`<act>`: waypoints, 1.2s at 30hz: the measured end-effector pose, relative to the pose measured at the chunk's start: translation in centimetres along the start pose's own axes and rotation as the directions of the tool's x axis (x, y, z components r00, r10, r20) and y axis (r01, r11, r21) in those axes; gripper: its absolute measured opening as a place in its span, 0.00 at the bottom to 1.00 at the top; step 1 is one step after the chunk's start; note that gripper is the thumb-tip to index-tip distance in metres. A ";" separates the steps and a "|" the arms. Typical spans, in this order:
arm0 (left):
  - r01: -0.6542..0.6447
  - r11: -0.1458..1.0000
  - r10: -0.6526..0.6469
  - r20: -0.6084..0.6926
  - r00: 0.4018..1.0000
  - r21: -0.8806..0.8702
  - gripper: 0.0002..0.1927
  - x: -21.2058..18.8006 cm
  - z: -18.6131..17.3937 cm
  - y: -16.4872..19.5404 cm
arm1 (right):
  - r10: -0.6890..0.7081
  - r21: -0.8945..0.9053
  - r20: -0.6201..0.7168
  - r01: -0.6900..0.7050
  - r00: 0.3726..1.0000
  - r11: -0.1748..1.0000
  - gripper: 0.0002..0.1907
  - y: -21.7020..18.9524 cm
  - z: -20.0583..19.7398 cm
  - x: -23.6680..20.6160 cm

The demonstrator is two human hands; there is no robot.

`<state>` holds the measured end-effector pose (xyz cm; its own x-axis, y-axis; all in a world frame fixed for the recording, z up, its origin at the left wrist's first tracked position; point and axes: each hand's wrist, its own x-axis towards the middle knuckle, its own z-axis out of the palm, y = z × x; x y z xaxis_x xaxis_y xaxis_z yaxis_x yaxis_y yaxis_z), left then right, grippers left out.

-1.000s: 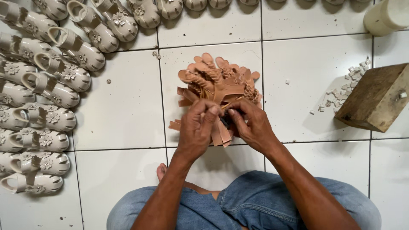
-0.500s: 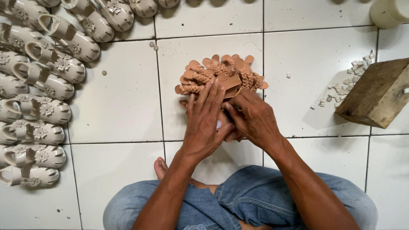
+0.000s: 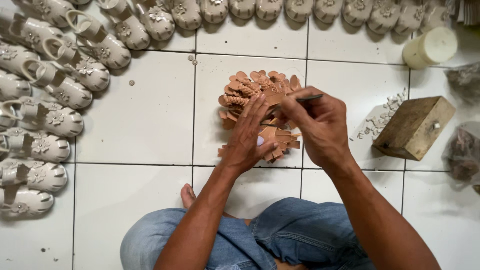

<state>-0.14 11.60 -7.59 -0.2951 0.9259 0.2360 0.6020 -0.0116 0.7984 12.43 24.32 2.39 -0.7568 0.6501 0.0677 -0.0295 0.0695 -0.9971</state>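
Right hand [image 3: 320, 125] pinches thin dark tool [image 3: 300, 100], wrist bent, knuckles up. Left hand [image 3: 250, 137] flat, fingers spread, pressing pile of tan leather pieces [image 3: 250, 87] at mid tiled floor [image 3: 145, 115]. Cream sandals [image 3: 55, 120] along left edge; wooden block [image 3: 415, 127] toward right.

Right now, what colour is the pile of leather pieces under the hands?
Tan-orange pile of leather pieces, clearest in the head view.

Two clear plastic bags [image 3: 462, 150] of dark contents sit at the right edge of the white tiled floor [image 3: 140, 120], one above the other, beside a wooden block [image 3: 415, 127]. No labels, signs or screens appear.
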 end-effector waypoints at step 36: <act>0.479 0.877 -0.480 -0.142 0.866 -0.042 0.20 -0.1 -7.1 3.8 | -0.150 -0.925 0.298 0.324 0.943 0.200 0.29 5.4 -1.9 -2.9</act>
<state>-3.09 8.78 -0.62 -0.6496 0.7536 -0.1000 0.3557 0.4175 0.8362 15.69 24.27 -3.11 -0.9037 0.3767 0.2036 0.3523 0.9243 -0.1467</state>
